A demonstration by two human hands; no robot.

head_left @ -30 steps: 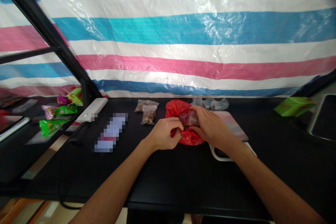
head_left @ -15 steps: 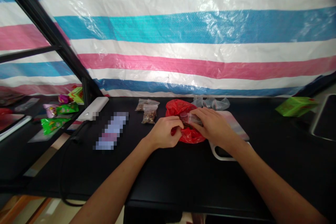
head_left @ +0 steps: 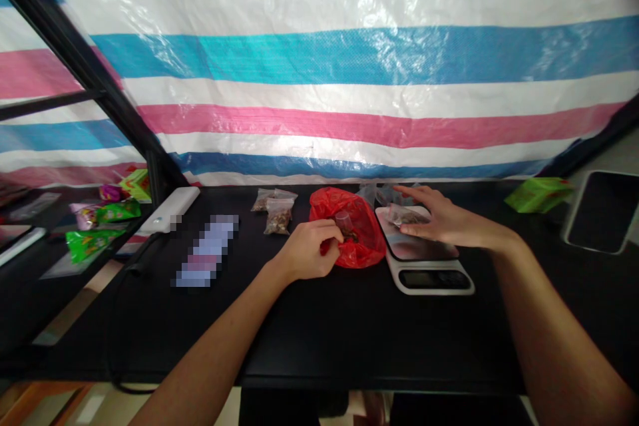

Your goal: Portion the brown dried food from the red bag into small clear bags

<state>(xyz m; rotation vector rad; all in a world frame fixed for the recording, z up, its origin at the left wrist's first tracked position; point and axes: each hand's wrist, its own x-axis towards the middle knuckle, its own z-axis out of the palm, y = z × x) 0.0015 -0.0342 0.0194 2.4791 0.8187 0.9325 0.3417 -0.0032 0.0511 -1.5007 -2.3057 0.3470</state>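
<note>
My left hand [head_left: 312,247] is closed on the near left rim of a red plastic bag [head_left: 369,229], its fingertips partly hidden. The bag's mouth is spread open. A small clear plastic cup [head_left: 343,218] and a little brown dried stuff lie inside it. On the steel plate of a white kitchen scale [head_left: 432,285] rests a small clear zip bag [head_left: 407,215] with brownish contents. My right hand [head_left: 439,216] hovers over that bag with fingers apart, its thumb close to or touching it. I cannot read the scale's display.
Two filled zip bags [head_left: 278,214] lie left of the red bag, and clear plastic bags [head_left: 384,194] lie behind it. A power strip [head_left: 172,208] and a blurred-out item [head_left: 207,253] are further left. A green box [head_left: 539,194] and a phone [head_left: 602,212] stand at the right.
My right hand has moved right from the red bag to above the scale, and the small zip bag now lies on its plate. My left hand stays at the red bag's rim.
</note>
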